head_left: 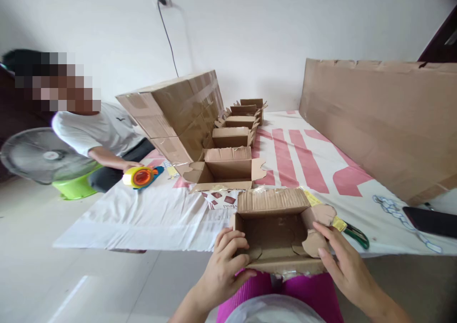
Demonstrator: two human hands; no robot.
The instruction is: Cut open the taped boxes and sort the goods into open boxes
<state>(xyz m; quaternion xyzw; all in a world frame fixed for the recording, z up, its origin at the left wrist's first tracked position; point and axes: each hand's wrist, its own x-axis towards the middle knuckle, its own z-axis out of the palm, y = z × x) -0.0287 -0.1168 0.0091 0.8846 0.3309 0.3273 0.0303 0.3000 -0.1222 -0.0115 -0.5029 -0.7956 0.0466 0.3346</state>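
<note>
An open cardboard box point(274, 232) sits at the table's near edge, right in front of me, its flaps standing up or folded outward. My left hand point(228, 261) grips the box's left end, with the fingers curled over the wall into it. At the other end, my right hand point(342, 256) has its thumb and fingers on the torn, rounded side flap point(316, 243). Just beyond the right flaps lies a green-handled cutter point(357, 236), partly hidden behind them. A printed piece reading "Meal" point(223, 200) shows behind the box's left corner.
Several open boxes point(228, 163) form a row going back beside stacked taped cartons point(185, 118). At left, a seated person's hand holds a yellow tape roll point(137, 176) on an orange and blue dispenser. A large cardboard sheet point(378, 123) and a phone point(430, 220) are at right.
</note>
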